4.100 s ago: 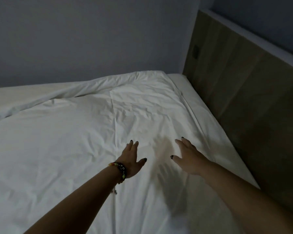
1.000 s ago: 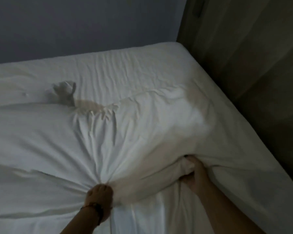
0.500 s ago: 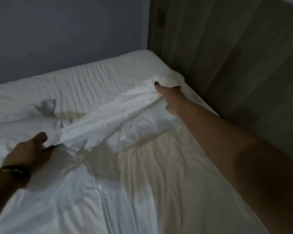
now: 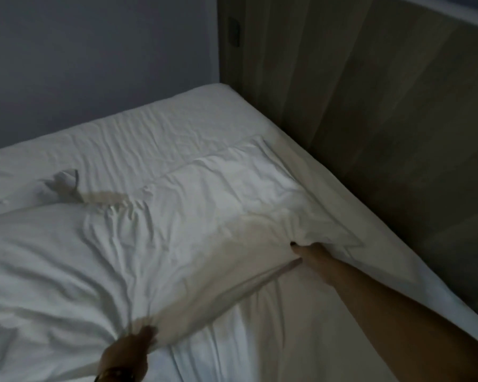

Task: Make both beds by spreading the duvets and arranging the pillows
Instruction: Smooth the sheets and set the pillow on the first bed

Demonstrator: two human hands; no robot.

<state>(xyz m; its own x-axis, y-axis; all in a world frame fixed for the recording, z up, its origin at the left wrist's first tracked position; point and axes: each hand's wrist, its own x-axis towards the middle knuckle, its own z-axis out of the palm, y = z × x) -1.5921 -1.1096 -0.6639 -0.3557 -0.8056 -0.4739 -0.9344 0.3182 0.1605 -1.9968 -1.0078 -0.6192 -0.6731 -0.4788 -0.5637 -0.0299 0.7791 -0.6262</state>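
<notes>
White duvet [image 4: 177, 230] gripped by left hand [image 4: 130, 351]; right hand [image 4: 312, 255].

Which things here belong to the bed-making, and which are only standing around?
Part of the job:
- duvet, folded back
- left hand, gripping its fold
- right hand, gripping its fold
- bed sheet

Just there:
- wooden headboard
- wall
- dark switch on the headboard

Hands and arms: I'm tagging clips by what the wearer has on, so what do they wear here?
Both forearms are bare, with no sleeves in view. The right hand shows a dark-painted nail on the thumb. The left hand has a dark band at the wrist, at the frame's bottom edge; the dim light hides its details. No gloves or rings can be made out.
</notes>
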